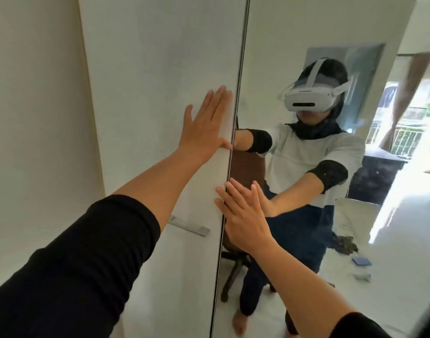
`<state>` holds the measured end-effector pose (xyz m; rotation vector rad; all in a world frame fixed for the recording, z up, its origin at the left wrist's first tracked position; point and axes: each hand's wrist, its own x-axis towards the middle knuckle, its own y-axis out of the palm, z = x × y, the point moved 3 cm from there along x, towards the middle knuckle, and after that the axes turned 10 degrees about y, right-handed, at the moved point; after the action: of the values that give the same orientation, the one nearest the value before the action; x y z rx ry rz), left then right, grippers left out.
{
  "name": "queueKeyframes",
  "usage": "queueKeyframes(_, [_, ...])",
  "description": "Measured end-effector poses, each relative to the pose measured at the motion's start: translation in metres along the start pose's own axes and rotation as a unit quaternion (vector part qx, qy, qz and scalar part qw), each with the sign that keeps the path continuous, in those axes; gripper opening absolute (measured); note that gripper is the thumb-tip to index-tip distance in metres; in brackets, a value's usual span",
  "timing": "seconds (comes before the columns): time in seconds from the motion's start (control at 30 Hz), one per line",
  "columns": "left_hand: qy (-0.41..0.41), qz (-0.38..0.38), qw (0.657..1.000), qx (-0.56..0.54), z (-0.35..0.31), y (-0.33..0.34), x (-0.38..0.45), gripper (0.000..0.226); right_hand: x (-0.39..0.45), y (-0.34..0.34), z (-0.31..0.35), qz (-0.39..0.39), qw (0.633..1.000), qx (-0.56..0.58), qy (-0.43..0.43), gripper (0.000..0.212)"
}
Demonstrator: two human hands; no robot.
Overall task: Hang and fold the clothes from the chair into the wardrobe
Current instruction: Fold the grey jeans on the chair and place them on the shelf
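The wardrobe fills the view with both doors shut. Its left door (pixel 160 69) is plain white and its right door (pixel 294 32) is a mirror. My left hand (pixel 204 125) lies flat with straight fingers against the white door, close to the seam. My right hand (pixel 243 213) presses flat on the mirror door near the same seam, lower down. The brown chair (pixel 245 167) shows only as a reflection in the mirror, behind the reflected person. No clothes are visible in either hand.
A metal bar handle (pixel 192 228) sits on the white door below my left forearm. A cream wall (pixel 33 93) stands to the left of the wardrobe. The mirror reflects a bright floor with small items (pixel 345 245) and a window.
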<state>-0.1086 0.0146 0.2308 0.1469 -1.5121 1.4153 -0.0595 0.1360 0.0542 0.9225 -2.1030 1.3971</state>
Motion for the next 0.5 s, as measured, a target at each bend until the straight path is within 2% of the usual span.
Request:
queueKeyframes(0.17, [0.045, -0.032, 0.997, -0.059, 0.018, 0.01, 0.0, 0.111, 0.001, 0.005, 0.008, -0.029, 0.999, -0.004, 0.018, 0.054])
queueKeyframes(0.3, [0.066, -0.061, 0.993, -0.074, 0.024, 0.005, -0.003, 0.104, -0.001, -0.004, 0.014, 0.01, 0.999, -0.042, 0.014, 0.06])
queueKeyframes(0.4, [0.08, -0.116, 0.987, -0.078, 0.011, -0.005, 0.003, 0.094, -0.012, -0.017, 0.008, 0.025, 0.997, -0.075, 0.025, 0.055])
queueKeyframes(0.5, [0.151, -0.146, 0.975, -0.074, -0.024, -0.015, 0.016, 0.091, -0.046, -0.03, -0.019, 0.045, 0.991, -0.109, 0.063, 0.055])
